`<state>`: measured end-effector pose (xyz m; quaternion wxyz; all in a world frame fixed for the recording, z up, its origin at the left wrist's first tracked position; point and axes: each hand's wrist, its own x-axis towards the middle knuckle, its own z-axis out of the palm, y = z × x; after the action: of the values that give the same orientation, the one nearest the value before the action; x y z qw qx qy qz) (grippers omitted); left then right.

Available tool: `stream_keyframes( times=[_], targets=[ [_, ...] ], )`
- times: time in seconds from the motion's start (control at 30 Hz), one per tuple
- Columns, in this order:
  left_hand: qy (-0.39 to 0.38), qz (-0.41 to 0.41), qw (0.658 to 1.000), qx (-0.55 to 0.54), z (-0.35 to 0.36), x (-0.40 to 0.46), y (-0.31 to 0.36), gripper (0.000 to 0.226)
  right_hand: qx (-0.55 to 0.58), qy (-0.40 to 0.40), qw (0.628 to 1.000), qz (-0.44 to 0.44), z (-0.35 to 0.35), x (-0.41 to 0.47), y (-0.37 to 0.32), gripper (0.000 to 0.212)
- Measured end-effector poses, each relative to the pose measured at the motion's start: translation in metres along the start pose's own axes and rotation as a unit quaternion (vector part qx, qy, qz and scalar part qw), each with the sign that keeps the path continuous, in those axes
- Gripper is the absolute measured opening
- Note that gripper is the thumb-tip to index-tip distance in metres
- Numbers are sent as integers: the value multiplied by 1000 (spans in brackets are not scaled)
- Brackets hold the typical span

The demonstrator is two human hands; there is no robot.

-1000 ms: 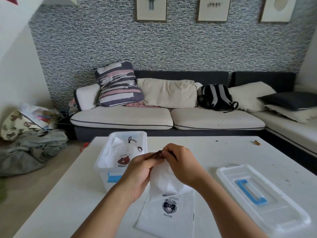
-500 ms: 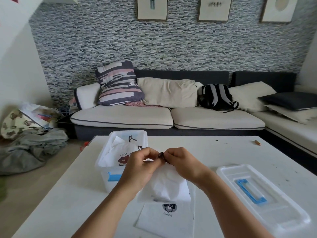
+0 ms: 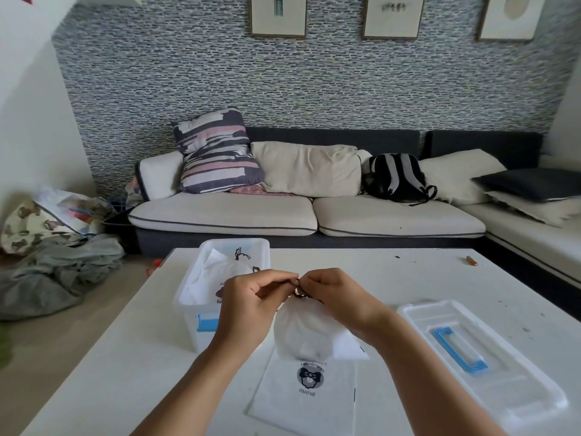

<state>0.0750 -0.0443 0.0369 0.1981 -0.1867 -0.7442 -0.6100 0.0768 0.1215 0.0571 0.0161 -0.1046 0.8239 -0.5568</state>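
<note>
The white pouch [image 3: 303, 332] hangs just right of the clear bin [image 3: 188, 311], its gathered neck directly under my fingertips. My left hand [image 3: 248, 306] and right hand [image 3: 341, 298] both pinch the dark drawstring [image 3: 298, 292] there, above a flat printed pouch [image 3: 308, 394].

Both forearms angle inward from below. Left hand [image 3: 251, 306] and right hand [image 3: 341, 297] meet fingertip to fingertip, fingers curled, seemingly pinching one dark cord [image 3: 298, 293].
</note>
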Motion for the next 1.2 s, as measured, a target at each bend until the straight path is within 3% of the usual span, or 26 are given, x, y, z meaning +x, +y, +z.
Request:
stream_keyframes(
  times=[0.27,0.47,0.83,0.97,1.2],
  targets=[
    [54,-126,983,-121,3,3,4,13,150,23,988,-2,-2,1,0,38],
    [60,-166,970,-167,4,4,8,14,220,50,974,13,-9,3,0,21],
    [114,-238,933,-244,2,10,4,18,211,42,977,5,-20,0,-2,25],
    [147,-273,907,-284,-6,17,3,20,148,27,988,-22,-27,-2,-7,22],
    [163,-296,898,-281,-12,23,-1,22,81,59,994,-41,-28,-1,-5,18]
  ],
)
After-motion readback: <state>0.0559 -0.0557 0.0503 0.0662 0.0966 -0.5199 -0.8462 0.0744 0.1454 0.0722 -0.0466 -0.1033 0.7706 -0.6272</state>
